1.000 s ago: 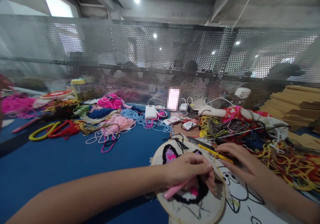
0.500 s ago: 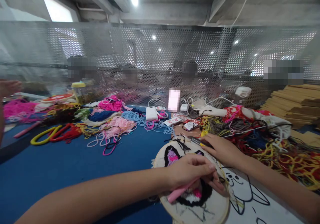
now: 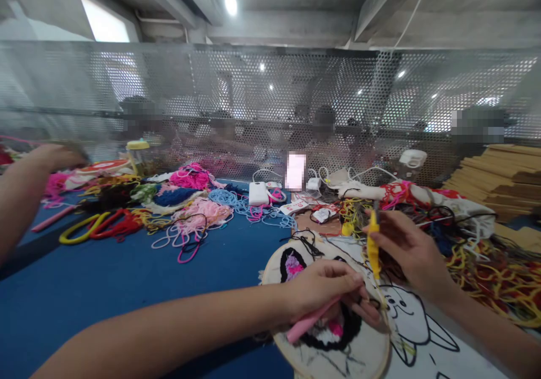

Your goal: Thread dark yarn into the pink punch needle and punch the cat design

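Item: embroidery hoop, at the near side of the blue desk, its fabric worked in black, pink, white and purple yarn.
Item: left hand, over the hoop, thumb and fingers drawn together, pink-handled tool gripped beneath the palm.
Item: line-drawn sheet, white, right of the hoop and partly under it.
Item: right hand, above the sheet, thumb and fingers pinching a yellow tool, upright.
Item: mixed yarn, tangled, toward the desk's right edge.
Item: pale pink yarn, left of centre.
Item: white box, near the far edge.
Item: perforated screen, beyond that edge.
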{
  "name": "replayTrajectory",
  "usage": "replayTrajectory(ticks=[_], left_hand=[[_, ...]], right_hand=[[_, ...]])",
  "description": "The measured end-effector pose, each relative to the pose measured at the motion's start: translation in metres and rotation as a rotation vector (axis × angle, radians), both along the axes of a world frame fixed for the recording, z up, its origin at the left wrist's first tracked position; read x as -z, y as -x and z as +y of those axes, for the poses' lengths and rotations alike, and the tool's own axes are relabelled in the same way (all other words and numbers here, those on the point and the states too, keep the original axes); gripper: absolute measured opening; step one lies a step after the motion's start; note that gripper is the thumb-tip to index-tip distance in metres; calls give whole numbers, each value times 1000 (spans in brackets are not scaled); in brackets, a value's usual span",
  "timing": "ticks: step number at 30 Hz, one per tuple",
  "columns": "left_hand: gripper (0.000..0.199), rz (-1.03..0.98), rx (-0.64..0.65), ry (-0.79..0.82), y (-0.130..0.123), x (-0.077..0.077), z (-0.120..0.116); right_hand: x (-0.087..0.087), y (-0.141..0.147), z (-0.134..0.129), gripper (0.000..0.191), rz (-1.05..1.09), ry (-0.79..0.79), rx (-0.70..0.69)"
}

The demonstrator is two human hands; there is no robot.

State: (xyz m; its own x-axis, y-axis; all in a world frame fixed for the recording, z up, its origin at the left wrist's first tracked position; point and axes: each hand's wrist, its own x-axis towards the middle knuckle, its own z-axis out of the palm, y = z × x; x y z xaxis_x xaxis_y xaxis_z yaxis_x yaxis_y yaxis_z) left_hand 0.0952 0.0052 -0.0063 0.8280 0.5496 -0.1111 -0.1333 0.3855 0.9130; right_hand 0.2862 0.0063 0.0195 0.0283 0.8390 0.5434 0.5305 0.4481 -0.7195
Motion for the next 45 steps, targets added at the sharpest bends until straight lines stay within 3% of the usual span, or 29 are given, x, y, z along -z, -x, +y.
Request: replayTrajectory(ticks=[2,4,6,11,16,21,33,40,45], left_hand=[[29,-27,-2,45,-1,1,1],[28,-53,4,87,-2,1,3],[26,-74,-7,109,-2,2,4],[22,-86,-54,126,-3,3,7],[27,-152,-56,161,-3,6,10],[24,-156,-69,164,-2,3,10],[25,-100,-77,110,1,-4,7],[24,-67,-72,158,0,-7,7],[24,-52,-107,145,-1,-8,6]], right_hand=[[-7,3,-10,39,213,19,14],[-13,2,-19,40,199,64,-3],[-16,-2,-24,38,-8,48,11],[-10,-20,-30,37,-663,-194,139],[-4,-36,-32,39,-752,-161,117],[-1,-37,-39,41,-944,-292,130],[-5,-31,-47,37,-912,-276,157],[5,-30,-57,25,-656,-39,236],[10,-27,-59,28,-649,-19,166]])
